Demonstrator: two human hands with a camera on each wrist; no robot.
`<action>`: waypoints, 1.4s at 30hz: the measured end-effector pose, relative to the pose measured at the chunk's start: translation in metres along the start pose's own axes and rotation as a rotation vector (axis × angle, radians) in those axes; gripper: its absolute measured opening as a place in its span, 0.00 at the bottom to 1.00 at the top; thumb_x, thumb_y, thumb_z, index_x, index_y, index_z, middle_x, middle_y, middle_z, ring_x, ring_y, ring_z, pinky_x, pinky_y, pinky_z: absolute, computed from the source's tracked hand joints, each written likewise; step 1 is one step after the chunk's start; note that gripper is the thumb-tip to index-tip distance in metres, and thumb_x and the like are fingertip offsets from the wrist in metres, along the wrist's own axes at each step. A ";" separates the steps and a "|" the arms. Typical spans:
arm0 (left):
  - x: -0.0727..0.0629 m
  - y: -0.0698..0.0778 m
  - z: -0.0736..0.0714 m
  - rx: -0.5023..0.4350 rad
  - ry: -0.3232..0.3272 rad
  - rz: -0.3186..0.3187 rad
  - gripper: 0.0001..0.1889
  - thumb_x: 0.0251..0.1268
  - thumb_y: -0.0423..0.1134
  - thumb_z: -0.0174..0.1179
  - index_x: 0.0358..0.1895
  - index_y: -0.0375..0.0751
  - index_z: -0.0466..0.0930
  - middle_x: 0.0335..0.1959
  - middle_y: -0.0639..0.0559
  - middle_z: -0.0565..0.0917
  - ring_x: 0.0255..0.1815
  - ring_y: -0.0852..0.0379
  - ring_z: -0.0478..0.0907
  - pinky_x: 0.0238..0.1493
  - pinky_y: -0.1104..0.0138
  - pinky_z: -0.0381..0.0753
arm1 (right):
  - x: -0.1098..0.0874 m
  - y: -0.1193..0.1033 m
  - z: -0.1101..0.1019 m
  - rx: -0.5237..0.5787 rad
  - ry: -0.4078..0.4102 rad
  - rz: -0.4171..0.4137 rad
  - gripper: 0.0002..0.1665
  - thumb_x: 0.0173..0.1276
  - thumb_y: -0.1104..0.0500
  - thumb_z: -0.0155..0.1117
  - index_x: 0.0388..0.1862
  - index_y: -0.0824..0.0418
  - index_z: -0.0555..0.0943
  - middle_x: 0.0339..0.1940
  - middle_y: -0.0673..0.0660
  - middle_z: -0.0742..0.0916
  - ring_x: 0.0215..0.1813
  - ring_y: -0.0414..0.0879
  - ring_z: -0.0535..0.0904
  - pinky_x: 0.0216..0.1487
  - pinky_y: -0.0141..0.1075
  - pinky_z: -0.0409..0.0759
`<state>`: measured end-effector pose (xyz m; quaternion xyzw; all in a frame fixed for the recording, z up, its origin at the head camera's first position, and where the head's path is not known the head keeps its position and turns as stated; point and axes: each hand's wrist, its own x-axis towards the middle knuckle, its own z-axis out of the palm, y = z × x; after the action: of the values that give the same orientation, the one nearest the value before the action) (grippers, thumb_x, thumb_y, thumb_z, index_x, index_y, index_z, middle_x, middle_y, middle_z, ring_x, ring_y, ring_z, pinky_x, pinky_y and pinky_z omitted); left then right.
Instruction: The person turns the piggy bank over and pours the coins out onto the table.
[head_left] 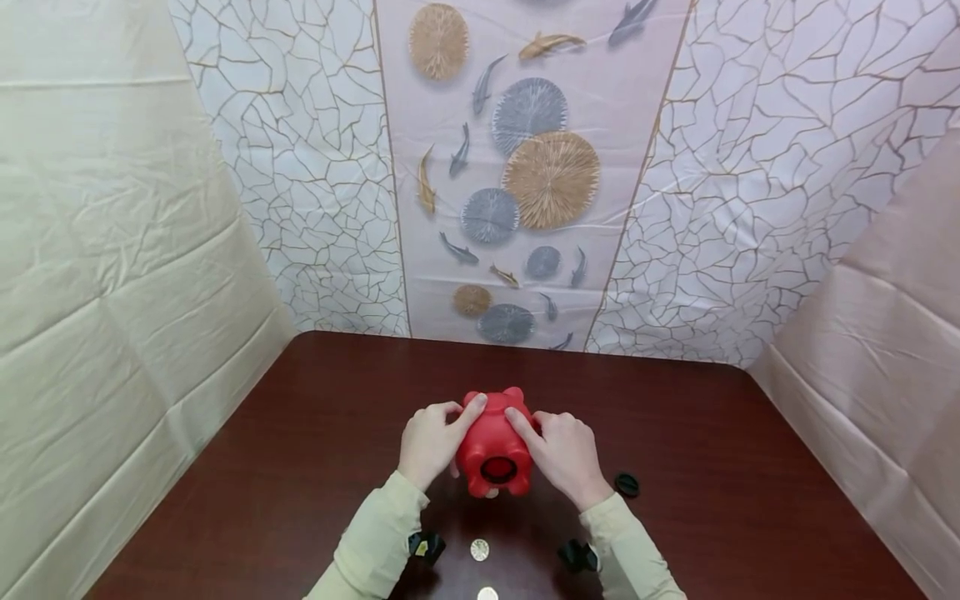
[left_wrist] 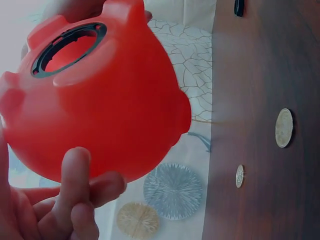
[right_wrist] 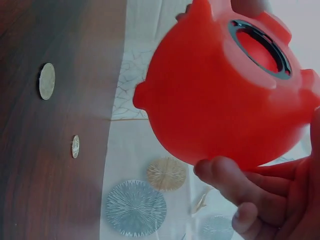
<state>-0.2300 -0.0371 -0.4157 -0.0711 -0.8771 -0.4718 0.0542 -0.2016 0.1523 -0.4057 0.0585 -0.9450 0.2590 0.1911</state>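
Observation:
A red piggy bank is held up off the dark table between both hands, its black-rimmed round hole facing me. My left hand grips its left side, and my right hand grips its right side, thumbs lying over the near surface. In the left wrist view, fingers press against the red body; the right wrist view shows fingers doing the same. The hole's rim is uncovered, with a red interior. Below the bank lie a coin and another coin.
A black round cap lies on the table beside my right wrist. Part of a further coin shows just under the bank. The brown table ends at a patterned cloth backdrop, with pale fabric walls on both sides.

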 end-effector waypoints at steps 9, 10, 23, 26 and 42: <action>0.002 -0.006 0.001 -0.028 -0.110 0.051 0.35 0.59 0.68 0.56 0.59 0.44 0.77 0.20 0.53 0.82 0.17 0.57 0.80 0.31 0.68 0.78 | 0.004 0.007 -0.003 -0.049 -0.097 0.020 0.29 0.68 0.35 0.55 0.38 0.60 0.83 0.17 0.50 0.82 0.22 0.41 0.76 0.30 0.36 0.78; 0.002 -0.007 0.001 -0.032 -0.119 0.063 0.36 0.59 0.67 0.57 0.62 0.44 0.75 0.24 0.52 0.83 0.20 0.58 0.80 0.31 0.68 0.78 | 0.005 0.008 -0.003 -0.047 -0.100 0.012 0.31 0.67 0.35 0.56 0.45 0.61 0.82 0.21 0.51 0.85 0.24 0.42 0.79 0.32 0.38 0.80; 0.010 -0.004 -0.005 -0.271 -0.058 0.438 0.46 0.48 0.41 0.76 0.71 0.66 0.61 0.66 0.53 0.75 0.60 0.51 0.78 0.53 0.60 0.83 | 0.009 0.022 -0.004 0.226 0.044 -0.267 0.62 0.51 0.48 0.78 0.78 0.49 0.51 0.71 0.56 0.72 0.63 0.52 0.77 0.56 0.50 0.82; 0.009 -0.004 -0.005 -0.272 -0.012 0.590 0.48 0.45 0.34 0.76 0.72 0.58 0.61 0.73 0.50 0.66 0.68 0.49 0.70 0.58 0.58 0.81 | 0.009 0.024 0.000 0.248 0.152 -0.422 0.64 0.49 0.53 0.80 0.78 0.54 0.50 0.73 0.59 0.69 0.64 0.52 0.75 0.55 0.47 0.83; 0.014 -0.013 0.001 -0.227 0.127 0.921 0.50 0.43 0.30 0.76 0.73 0.48 0.58 0.76 0.39 0.58 0.75 0.52 0.60 0.62 0.65 0.78 | 0.013 0.022 0.005 0.271 0.353 -0.687 0.47 0.65 0.41 0.61 0.69 0.69 0.56 0.72 0.69 0.65 0.76 0.51 0.60 0.66 0.21 0.67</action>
<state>-0.2458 -0.0426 -0.4243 -0.4287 -0.6924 -0.4950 0.3030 -0.2202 0.1689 -0.4148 0.3501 -0.7805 0.3083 0.4163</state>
